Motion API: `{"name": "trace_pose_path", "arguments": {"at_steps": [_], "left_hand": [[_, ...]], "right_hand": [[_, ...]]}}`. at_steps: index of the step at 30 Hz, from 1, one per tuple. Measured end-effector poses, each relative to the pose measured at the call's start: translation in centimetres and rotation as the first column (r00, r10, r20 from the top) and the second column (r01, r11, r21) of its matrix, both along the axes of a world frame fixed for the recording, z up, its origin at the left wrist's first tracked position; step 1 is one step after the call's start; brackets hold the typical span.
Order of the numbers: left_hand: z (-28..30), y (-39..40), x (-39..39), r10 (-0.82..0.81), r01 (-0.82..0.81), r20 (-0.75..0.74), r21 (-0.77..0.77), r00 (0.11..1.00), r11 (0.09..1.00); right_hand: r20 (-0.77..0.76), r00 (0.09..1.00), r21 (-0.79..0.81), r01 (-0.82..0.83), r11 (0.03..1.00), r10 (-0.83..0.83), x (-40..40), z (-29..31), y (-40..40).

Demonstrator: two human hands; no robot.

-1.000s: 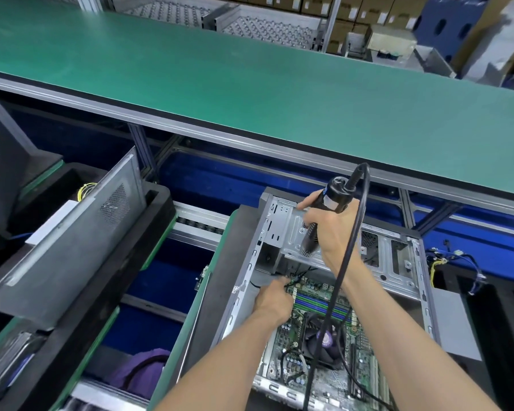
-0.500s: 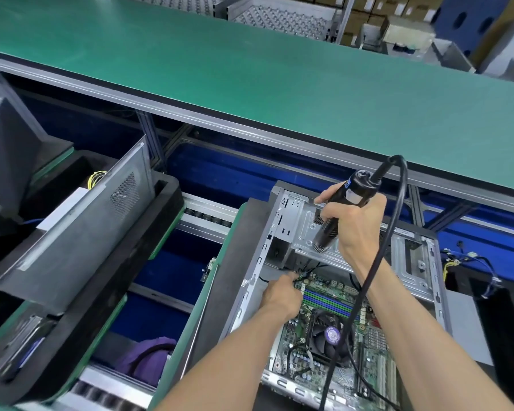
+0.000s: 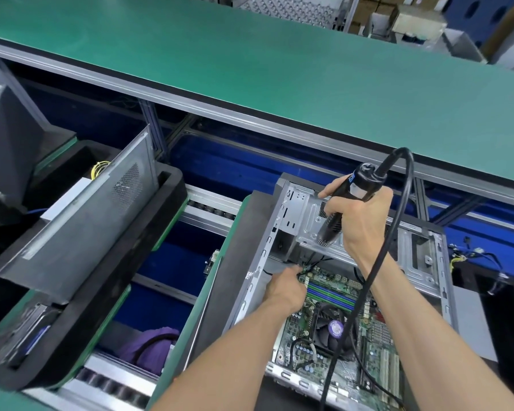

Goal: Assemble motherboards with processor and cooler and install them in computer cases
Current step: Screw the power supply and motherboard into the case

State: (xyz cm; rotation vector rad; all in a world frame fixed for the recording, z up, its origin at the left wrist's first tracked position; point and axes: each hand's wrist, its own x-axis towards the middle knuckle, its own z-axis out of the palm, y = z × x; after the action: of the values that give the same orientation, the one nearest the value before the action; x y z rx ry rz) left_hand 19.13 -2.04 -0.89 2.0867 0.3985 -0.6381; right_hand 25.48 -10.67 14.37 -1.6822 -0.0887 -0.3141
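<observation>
An open metal computer case [image 3: 422,262] lies on its side in front of me. Inside it sits a green motherboard [image 3: 377,348] with a black cooler fan [image 3: 328,326] near its middle. My right hand [image 3: 358,221] grips a black electric screwdriver [image 3: 343,203], held upright above the case's drive bay, its thick cable [image 3: 398,226] looping down over my forearm. My left hand [image 3: 285,287] is at the motherboard's upper left corner, fingers closed around thin black wires [image 3: 312,262]; what the fingertips pinch is hidden.
A wide green table top [image 3: 279,78] runs across the back. At left, a black tray [image 3: 80,295] holds another grey case panel [image 3: 80,221]. Rollers [image 3: 208,207] and blue framing lie between. Loose wires [image 3: 472,256] hang at the right.
Both hands hold nearly the same pose. The view has drifted, so the case and hands sit slightly further right and lower in the picture.
</observation>
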Motion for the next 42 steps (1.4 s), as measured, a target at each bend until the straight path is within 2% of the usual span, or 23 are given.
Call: {"name": "trace_pose_path", "arguments": {"at_steps": [7, 42], "left_hand": [[0.2, 0.0, -0.1, -0.005, 0.005, -0.002, 0.006, 1.0, 1.0], [0.3, 0.0, -0.1, -0.022, 0.022, 0.002, 0.007, 1.0, 1.0]], "right_hand": [[-0.013, 0.991, -0.013, -0.133, 0.991, 0.133, -0.5, -0.2, -0.5], [0.007, 0.993, 0.023, -0.12, 0.992, 0.12, 0.4, -1.6, -0.5]]}}
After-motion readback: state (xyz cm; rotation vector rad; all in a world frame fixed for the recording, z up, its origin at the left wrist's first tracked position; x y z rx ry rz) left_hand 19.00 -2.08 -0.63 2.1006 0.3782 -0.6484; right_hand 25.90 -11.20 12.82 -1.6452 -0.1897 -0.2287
